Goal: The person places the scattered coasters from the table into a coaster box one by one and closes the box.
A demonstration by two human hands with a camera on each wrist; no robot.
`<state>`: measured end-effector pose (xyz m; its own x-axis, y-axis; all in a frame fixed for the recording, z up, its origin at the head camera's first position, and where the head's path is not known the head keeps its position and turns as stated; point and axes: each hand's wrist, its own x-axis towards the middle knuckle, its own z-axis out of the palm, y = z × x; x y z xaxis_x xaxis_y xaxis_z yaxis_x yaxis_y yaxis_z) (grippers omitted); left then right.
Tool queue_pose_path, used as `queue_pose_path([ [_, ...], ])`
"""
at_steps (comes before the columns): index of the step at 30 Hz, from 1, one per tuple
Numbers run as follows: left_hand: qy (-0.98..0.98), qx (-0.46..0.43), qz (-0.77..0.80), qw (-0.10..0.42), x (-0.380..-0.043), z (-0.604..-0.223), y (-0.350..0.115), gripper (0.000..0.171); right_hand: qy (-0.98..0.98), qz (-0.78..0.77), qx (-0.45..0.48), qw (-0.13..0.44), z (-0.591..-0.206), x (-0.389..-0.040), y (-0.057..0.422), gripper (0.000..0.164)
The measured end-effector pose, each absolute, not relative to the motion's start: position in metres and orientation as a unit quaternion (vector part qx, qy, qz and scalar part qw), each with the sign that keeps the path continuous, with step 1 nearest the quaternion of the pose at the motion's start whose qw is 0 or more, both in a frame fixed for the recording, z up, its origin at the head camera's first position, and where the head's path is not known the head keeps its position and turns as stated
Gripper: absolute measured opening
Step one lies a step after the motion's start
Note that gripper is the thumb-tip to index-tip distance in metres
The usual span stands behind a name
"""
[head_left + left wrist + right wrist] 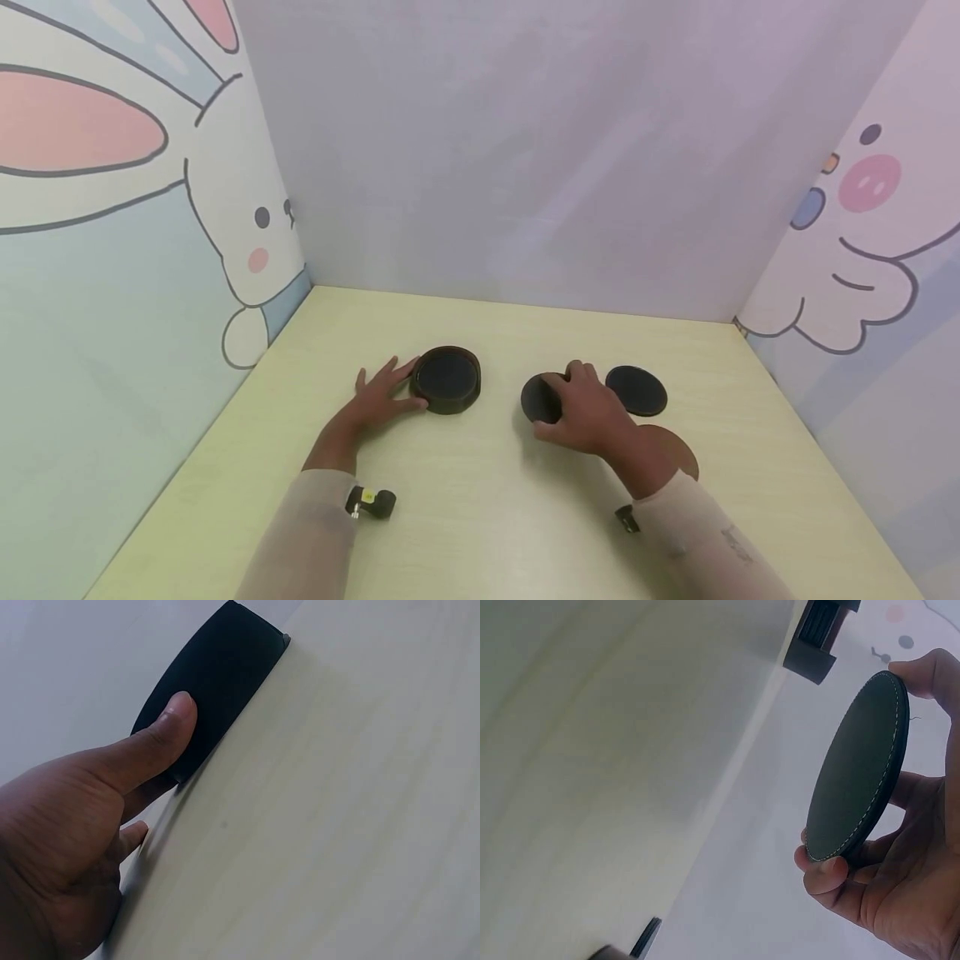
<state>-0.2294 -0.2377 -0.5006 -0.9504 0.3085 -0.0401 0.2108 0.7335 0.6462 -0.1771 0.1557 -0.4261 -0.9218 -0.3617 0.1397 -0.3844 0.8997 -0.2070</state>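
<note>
My left hand (378, 402) holds the side of a round black coaster holder (447, 379) that sits on the table. Its thumb presses the outer wall of the holder (217, 682) in the left wrist view, with the other fingers partly hidden behind. To the right, my right hand (588, 412) grips a round dark coaster (538, 400) by its edge, raised over the table. Light stitching runs round the rim of this coaster (855, 765) in the right wrist view, where it is tilted between thumb and fingers.
A black coaster (636, 390) lies flat beyond my right hand. Nearer, a brown disc (675, 450) is partly covered by my right wrist. The pale table (480, 533) meets a plain back wall (510, 167) and side walls with cartoon animals.
</note>
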Motion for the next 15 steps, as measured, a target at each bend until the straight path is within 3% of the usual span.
queue_pose_path([
  [15,0.928,0.137,0.339,0.074,-0.230,-0.501,-0.237,0.097,-0.971,0.127,0.197,0.052,-0.420,-0.187,0.119,0.073],
])
